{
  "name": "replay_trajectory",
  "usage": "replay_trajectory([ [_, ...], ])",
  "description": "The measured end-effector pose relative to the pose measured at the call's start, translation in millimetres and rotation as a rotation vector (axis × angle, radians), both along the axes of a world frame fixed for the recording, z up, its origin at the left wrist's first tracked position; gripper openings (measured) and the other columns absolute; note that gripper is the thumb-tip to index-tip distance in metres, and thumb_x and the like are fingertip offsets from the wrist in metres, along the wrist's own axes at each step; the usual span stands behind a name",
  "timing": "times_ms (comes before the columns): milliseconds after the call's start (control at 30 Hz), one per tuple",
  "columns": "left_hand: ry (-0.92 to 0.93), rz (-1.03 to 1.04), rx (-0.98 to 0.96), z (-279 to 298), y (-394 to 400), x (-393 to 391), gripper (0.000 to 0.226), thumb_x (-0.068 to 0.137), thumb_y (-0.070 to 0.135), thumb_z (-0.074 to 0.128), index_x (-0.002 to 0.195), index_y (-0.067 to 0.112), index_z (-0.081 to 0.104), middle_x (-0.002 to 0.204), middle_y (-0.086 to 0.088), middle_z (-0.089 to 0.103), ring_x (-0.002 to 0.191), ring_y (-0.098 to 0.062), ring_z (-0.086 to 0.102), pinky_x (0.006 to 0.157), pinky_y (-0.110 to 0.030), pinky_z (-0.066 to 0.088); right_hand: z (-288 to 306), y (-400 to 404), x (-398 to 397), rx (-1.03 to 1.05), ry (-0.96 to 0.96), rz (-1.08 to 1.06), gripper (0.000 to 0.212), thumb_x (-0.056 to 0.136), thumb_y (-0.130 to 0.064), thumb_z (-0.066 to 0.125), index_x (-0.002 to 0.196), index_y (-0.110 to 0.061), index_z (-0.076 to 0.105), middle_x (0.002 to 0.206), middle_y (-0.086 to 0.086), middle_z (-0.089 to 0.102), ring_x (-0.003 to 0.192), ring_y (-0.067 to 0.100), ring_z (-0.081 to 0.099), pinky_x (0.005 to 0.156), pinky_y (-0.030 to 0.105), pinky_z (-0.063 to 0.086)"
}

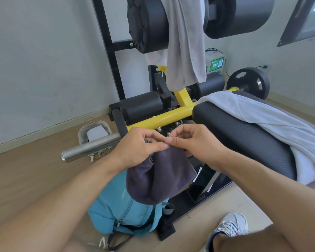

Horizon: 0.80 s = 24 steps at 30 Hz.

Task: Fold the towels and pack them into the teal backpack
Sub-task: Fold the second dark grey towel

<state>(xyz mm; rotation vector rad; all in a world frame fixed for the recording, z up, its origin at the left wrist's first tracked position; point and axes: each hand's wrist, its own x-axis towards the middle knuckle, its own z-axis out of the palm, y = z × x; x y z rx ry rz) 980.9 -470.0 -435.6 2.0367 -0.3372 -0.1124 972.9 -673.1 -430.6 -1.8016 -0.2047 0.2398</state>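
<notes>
At the centre of the frame, the left hand and right hand pinch the top edge of a dark grey towel – soft, light and limp, best held by its corners – above the teal backpack at lower centre. Three towels in all: a grey towel draped at top centre, a white towel on the bench at right.

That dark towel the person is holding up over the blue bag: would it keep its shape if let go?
Probably not. The dark towel sags in a soft pouch below both pinching hands, so it looks floppy. It likely weighs little, since fingertips alone hold it. Released, it would probably slump onto the teal backpack.
</notes>
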Motion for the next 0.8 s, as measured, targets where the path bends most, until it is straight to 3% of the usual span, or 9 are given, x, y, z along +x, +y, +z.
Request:
replay_trajectory([
  [100,0.025,0.043,-0.081,-1.6,1.5,3.6,0.011,0.080,0.033,0.084,0.088,0.025,0.084,0.087,0.003,0.080,0.094,-0.019,0.075,0.097,-0.048,0.058,1.8,-0.3,-0.7,0.053,0.037,0.045,0.026,0.083,-0.032,0.080,0.100,-0.015,0.072,0.089,0.002,0.077,0.078,0.011,0.070,0.067,0.020,0.056],
  [167,0.056,0.051,-0.135,-3.2,1.7,4.3,0.003,0.085,0.027,0.082,0.086,0.027,0.084,0.088,0.000,0.081,0.096,-0.023,0.076,0.100,-0.049,0.056,1.1,-0.4,-0.3,0.091,0.055,0.053,0.019,0.085,-0.028,0.079,0.096,-0.014,0.071,0.090,0.004,0.076,0.080,0.013,0.069,0.067,0.022,0.056],
  [367,0.127,0.043,-0.161,-3.1,3.5,5.8,0.019,0.097,0.019,0.069,0.085,0.020,0.084,0.085,-0.001,0.079,0.083,-0.011,0.069,0.092,-0.040,0.052,-0.3,-0.6,0.3,0.111,0.117,0.044,0.012,0.085,-0.028,0.079,0.091,-0.017,0.077,0.090,0.003,0.077,0.082,0.012,0.072,0.071,0.024,0.055],
  [567,0.165,0.001,-0.147,-2.1,6.3,3.8,0.018,0.096,0.022,0.066,0.091,0.020,0.084,0.096,-0.008,0.081,0.106,-0.035,0.073,0.105,-0.056,0.051,-4.5,3.7,1.5,0.129,0.098,-0.039,0.023,0.074,-0.036,0.085,0.089,-0.019,0.081,0.096,0.004,0.079,0.094,0.019,0.074,0.094,0.039,0.058],
  [800,0.113,-0.019,-0.088,-3.8,8.2,3.1,0.024,0.098,0.013,0.066,0.093,0.028,0.084,0.099,0.003,0.081,0.104,-0.019,0.075,0.104,-0.046,0.054,-2.9,2.3,4.1,0.144,0.190,-0.027,0.029,0.072,-0.032,0.085,0.098,-0.019,0.080,0.096,0.008,0.079,0.093,0.020,0.076,0.091,0.035,0.058],
])
